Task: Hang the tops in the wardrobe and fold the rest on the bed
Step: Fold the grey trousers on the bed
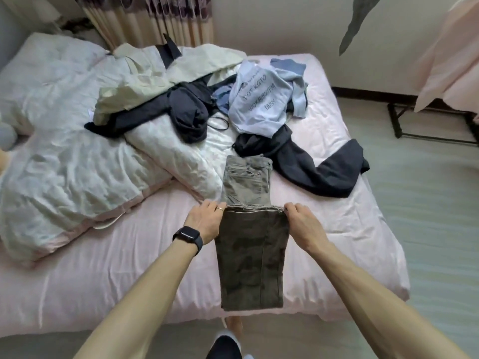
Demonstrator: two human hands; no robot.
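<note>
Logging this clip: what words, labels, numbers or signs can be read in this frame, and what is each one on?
"DOT KGTO": first big line on the light blue top; the cloth is crumpled, so the letters are uncertain.
"WOKEBUTIM": second line, same top.
"UUSY": third line, same top.
Small print above those lines: too blurred to read.
Smartwatch and camouflage trousers: no readable text.
</note>
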